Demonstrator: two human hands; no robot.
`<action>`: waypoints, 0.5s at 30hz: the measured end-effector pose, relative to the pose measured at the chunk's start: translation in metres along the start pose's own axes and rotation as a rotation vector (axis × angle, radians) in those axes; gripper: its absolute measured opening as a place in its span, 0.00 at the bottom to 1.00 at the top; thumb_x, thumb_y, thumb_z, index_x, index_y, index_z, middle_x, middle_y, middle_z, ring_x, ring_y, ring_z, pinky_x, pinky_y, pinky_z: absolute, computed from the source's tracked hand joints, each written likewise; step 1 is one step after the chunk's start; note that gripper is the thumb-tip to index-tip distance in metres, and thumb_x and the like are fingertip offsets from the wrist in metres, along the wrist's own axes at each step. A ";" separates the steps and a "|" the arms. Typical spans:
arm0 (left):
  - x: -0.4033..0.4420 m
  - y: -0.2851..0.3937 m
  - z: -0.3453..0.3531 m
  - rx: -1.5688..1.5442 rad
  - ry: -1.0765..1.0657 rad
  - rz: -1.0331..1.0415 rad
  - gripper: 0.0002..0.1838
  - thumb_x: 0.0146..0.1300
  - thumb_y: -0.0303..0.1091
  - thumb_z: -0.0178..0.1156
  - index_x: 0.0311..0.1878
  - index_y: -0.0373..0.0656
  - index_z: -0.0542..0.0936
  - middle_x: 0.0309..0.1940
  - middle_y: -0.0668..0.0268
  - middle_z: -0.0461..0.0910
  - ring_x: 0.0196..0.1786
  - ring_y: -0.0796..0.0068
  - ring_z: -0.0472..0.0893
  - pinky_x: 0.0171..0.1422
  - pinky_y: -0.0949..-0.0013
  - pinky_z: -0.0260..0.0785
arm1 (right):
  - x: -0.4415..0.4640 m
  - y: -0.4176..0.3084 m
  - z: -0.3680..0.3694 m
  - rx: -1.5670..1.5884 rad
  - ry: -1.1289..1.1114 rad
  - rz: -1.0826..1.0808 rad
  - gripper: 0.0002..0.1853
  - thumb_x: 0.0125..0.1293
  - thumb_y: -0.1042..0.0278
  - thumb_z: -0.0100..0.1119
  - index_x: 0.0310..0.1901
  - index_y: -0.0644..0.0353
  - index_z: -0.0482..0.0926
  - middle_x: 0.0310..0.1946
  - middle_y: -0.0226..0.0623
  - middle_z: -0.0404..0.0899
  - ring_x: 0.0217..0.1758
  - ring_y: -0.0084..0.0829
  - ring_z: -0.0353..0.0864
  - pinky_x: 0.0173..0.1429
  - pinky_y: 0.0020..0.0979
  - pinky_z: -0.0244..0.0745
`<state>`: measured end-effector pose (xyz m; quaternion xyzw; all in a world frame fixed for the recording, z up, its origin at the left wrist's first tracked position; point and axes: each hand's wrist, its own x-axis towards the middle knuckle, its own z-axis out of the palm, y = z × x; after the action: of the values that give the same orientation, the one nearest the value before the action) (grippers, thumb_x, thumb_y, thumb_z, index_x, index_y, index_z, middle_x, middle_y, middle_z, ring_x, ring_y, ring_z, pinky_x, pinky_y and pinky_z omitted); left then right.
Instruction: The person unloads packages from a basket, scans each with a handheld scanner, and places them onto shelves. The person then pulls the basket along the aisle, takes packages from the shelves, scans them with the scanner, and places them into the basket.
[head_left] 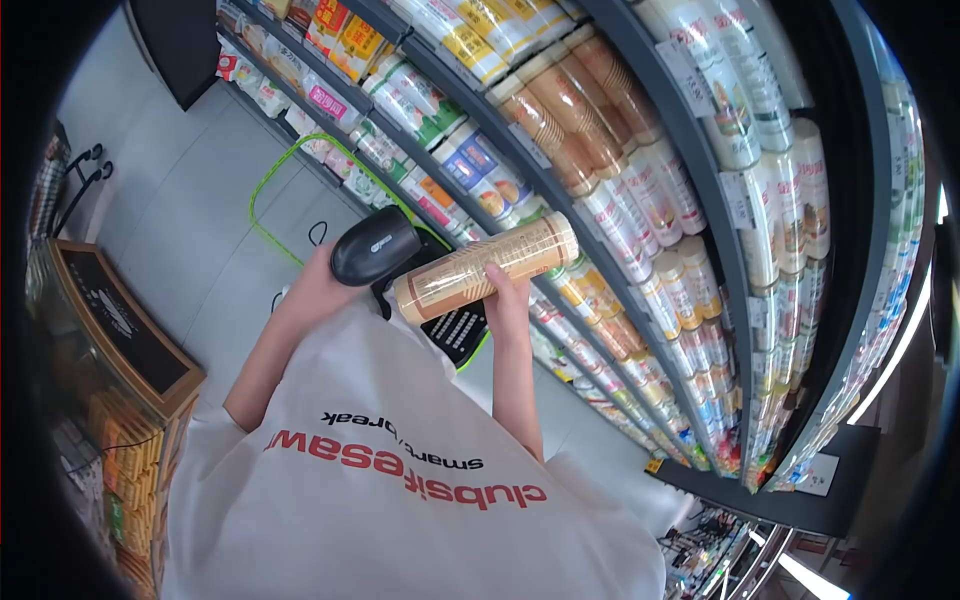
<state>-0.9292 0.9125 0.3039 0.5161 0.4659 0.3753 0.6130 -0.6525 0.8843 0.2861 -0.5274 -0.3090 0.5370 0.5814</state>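
My left hand [318,272] is wrapped round a black barcode scanner [375,247], its rounded head pointing right. My right hand [507,300] grips a tan cylindrical pack of dried noodles [470,272], thumb across its printed wrapper. The pack lies nearly sideways in front of my chest, its left end close to the scanner but apart from it. Behind and below the pack shows a black device with a keypad [458,335] and a bright green edge; the pack and scanner hide part of it.
Shelves [620,235] slant across the right, filled with cylindrical packs, bags and price labels. A bright green loop frame [255,190] stands over the grey tiled floor [190,190]. At left are a wooden-framed display case [130,320] and black cart handles [92,165].
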 end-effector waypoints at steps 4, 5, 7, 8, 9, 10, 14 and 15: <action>0.011 0.009 -0.002 0.135 -0.169 -0.053 0.21 0.51 0.31 0.75 0.47 0.33 0.80 0.39 0.61 0.85 0.43 0.75 0.82 0.52 0.69 0.73 | -0.024 -0.002 0.000 0.117 -0.014 0.014 0.25 0.60 0.74 0.65 0.58 0.67 0.68 0.52 0.51 0.79 0.55 0.42 0.82 0.61 0.41 0.77; 0.012 0.018 0.002 0.185 -0.194 -0.046 0.20 0.51 0.31 0.74 0.46 0.33 0.81 0.38 0.60 0.85 0.42 0.75 0.82 0.50 0.68 0.73 | -0.026 0.001 -0.004 0.070 0.020 -0.007 0.25 0.60 0.75 0.65 0.58 0.68 0.68 0.52 0.51 0.79 0.55 0.42 0.82 0.61 0.41 0.77; 0.017 0.027 0.007 0.246 -0.314 -0.007 0.18 0.50 0.32 0.71 0.42 0.33 0.81 0.34 0.54 0.84 0.38 0.66 0.84 0.46 0.67 0.74 | -0.027 0.003 -0.013 -0.029 0.079 -0.061 0.25 0.59 0.75 0.66 0.57 0.68 0.69 0.51 0.51 0.80 0.54 0.43 0.82 0.61 0.41 0.77; 0.021 0.034 0.009 0.344 -0.386 -0.017 0.16 0.50 0.33 0.70 0.41 0.33 0.81 0.34 0.53 0.84 0.38 0.63 0.84 0.45 0.66 0.74 | -0.029 0.001 -0.018 -0.109 0.110 -0.076 0.27 0.57 0.75 0.68 0.57 0.68 0.69 0.51 0.51 0.79 0.54 0.43 0.82 0.61 0.41 0.76; 0.025 0.037 0.011 0.440 -0.456 -0.027 0.15 0.51 0.33 0.68 0.39 0.34 0.82 0.34 0.51 0.84 0.39 0.60 0.85 0.45 0.65 0.74 | -0.030 0.001 -0.024 -0.103 0.127 -0.090 0.27 0.57 0.75 0.68 0.57 0.68 0.69 0.51 0.51 0.79 0.54 0.43 0.82 0.61 0.42 0.76; 0.027 0.037 0.013 0.512 -0.498 -0.013 0.15 0.50 0.34 0.67 0.39 0.35 0.82 0.33 0.51 0.84 0.39 0.57 0.84 0.45 0.64 0.74 | -0.031 0.002 -0.031 -0.097 0.143 -0.102 0.27 0.57 0.76 0.67 0.58 0.68 0.69 0.51 0.51 0.80 0.54 0.43 0.82 0.61 0.42 0.76; 0.029 0.031 0.021 0.629 -0.652 -0.037 0.15 0.49 0.37 0.67 0.38 0.38 0.82 0.33 0.50 0.83 0.37 0.52 0.83 0.44 0.60 0.74 | -0.038 -0.006 -0.046 0.135 0.231 -0.099 0.29 0.61 0.70 0.64 0.62 0.67 0.64 0.55 0.51 0.76 0.59 0.47 0.79 0.65 0.46 0.74; 0.029 0.031 0.023 0.617 -0.687 -0.060 0.16 0.49 0.38 0.68 0.38 0.38 0.83 0.32 0.50 0.83 0.37 0.53 0.83 0.44 0.60 0.74 | -0.038 -0.008 -0.049 0.229 0.260 -0.100 0.30 0.62 0.68 0.63 0.63 0.67 0.63 0.56 0.52 0.75 0.60 0.48 0.78 0.65 0.47 0.73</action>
<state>-0.8986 0.9392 0.3296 0.7550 0.3404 0.0084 0.5604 -0.6138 0.8350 0.2890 -0.5067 -0.1937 0.4665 0.6987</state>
